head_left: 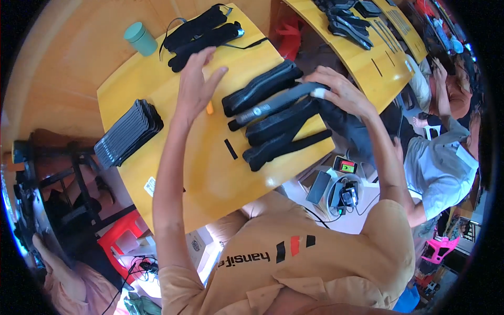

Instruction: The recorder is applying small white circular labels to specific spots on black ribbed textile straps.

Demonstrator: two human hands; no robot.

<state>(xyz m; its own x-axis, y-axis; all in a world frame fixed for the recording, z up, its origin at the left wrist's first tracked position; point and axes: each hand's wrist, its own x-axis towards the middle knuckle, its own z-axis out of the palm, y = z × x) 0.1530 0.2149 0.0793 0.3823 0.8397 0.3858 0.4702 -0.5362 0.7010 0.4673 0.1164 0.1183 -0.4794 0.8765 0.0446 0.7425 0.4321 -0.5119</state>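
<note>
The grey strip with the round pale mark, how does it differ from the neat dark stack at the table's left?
The grey strip is one long piece, while the dark stack is many similar pieces lined up together. The right grip holds the strip at one end; the stack lies untouched. The strip is beside black padded pieces, whereas the stack sits apart from them. Both are over the same yellow table.

Right fingers (322,78) grip grey band (285,101); left fingers (214,80) spread.
</note>
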